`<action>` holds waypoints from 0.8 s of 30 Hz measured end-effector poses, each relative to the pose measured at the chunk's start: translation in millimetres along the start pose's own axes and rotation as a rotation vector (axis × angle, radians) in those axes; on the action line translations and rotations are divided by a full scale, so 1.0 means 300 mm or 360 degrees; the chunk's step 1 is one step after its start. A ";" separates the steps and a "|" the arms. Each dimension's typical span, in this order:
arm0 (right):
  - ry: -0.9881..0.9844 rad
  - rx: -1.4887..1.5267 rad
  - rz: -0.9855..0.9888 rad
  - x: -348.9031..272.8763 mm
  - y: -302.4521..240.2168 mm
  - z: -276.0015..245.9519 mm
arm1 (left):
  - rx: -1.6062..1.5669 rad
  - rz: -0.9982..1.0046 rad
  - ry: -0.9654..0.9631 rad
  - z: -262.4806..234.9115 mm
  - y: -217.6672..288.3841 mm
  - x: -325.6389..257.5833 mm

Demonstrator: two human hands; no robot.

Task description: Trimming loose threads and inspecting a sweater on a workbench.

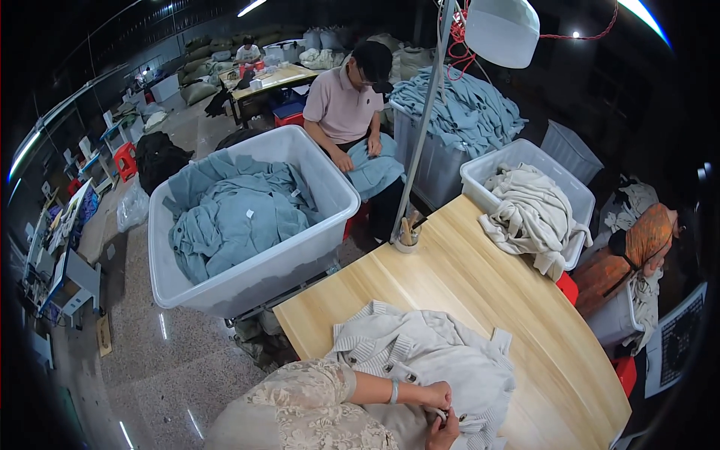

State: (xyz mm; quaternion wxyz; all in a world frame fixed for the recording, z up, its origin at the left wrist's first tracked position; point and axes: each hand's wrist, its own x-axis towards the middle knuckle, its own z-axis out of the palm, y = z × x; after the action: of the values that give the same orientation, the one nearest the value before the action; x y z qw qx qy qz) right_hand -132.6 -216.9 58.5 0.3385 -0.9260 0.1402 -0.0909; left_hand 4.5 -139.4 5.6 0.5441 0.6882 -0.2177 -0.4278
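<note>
A cream knit cardigan with ribbed bands and dark buttons lies spread on the wooden table in front of me. My left hand, its wrist in a pale bracelet, is closed on the cardigan's edge near a button. Just below it my right hand pinches the same band, its fingers curled close to the left ones. Fingertips of both hands are partly hidden, so any small tool between them cannot be made out.
Left of the table stands a large white bin of blue-green knitwear. A lamp pole and a cup of tools are at the far edge. A white crate of cream garments is at the right. Across from me sits a co-worker handling blue-green cloth.
</note>
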 end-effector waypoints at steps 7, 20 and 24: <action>0.0113 -0.0093 -0.0122 -0.010 -0.030 0.011 | -0.0190 -0.0198 -0.0102 -0.012 -0.008 -0.006; -0.0186 0.0372 0.0179 0.025 0.010 0.016 | 0.0627 0.0637 -0.0250 -0.113 0.017 -0.109; -0.0109 0.0063 -0.0152 0.031 0.003 0.035 | 0.0685 0.0559 -0.0156 -0.112 0.022 -0.122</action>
State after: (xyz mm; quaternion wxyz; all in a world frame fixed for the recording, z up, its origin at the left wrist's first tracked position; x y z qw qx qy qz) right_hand -121.3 -214.1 50.6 0.3565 -0.9274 0.0825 -0.0780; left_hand 13.6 -94.4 26.2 0.4400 0.7182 -0.4453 -0.3037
